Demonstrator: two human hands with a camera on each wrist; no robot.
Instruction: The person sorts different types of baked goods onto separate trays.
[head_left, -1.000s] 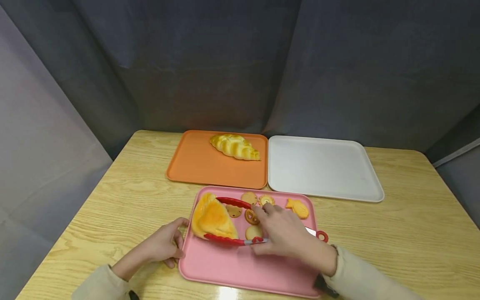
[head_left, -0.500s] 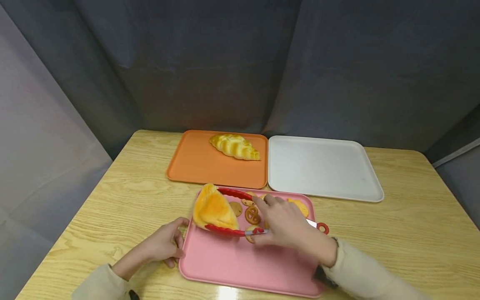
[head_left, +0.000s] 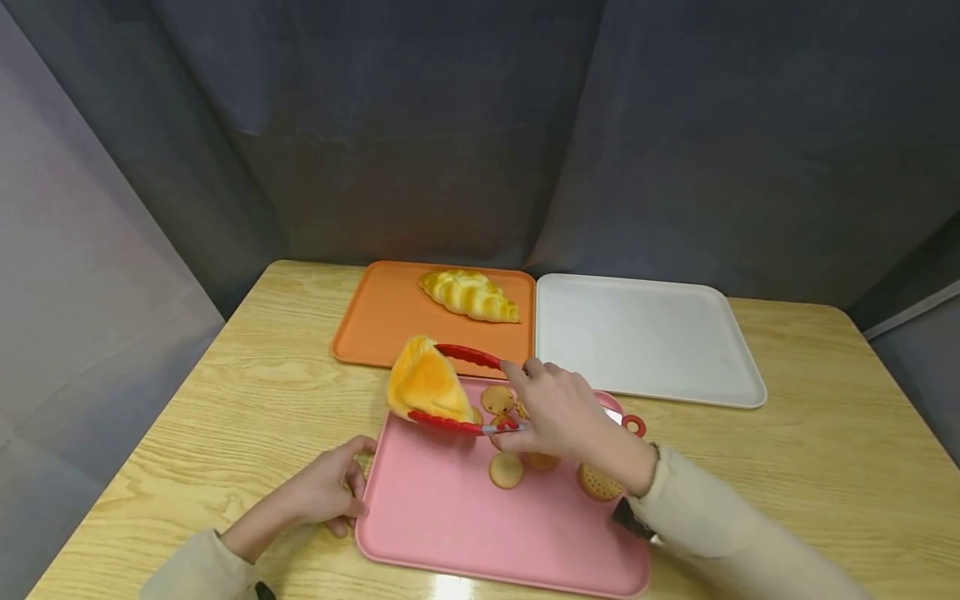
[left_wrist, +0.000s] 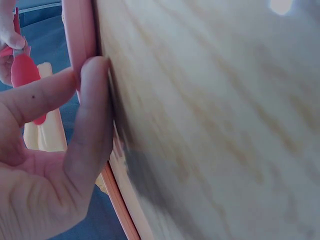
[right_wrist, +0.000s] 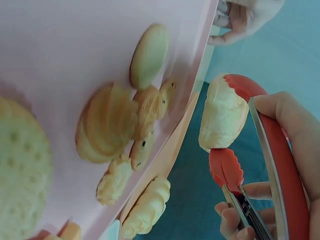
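My right hand (head_left: 558,417) grips red-tipped tongs (head_left: 468,357). A puffy golden, wedge-shaped bread (head_left: 427,385) is squeezed between the tong tips, raised above the far left part of the pink tray (head_left: 442,517). In the right wrist view the red tips press the bread (right_wrist: 225,112) from both sides. My left hand (head_left: 322,487) pinches the tray's left rim. In the left wrist view, thumb and finger meet at the pink rim (left_wrist: 80,35). Several cookies lie on the pink tray, among them a plain round cookie (head_left: 506,471) and a dotted cookie (head_left: 597,483); my right hand covers some.
Behind the pink tray sits an orange tray (head_left: 375,325) holding a twisted, braided bread (head_left: 468,296). Beside it on the right is a white tray (head_left: 645,342). All three trays are on a wooden table (head_left: 247,400), with a dark curtain (head_left: 420,133) behind.
My right hand has lifted the tongs with the bread and carried them away toward the orange tray. More cookies show on the pink tray. My left hand has stayed at the rim.
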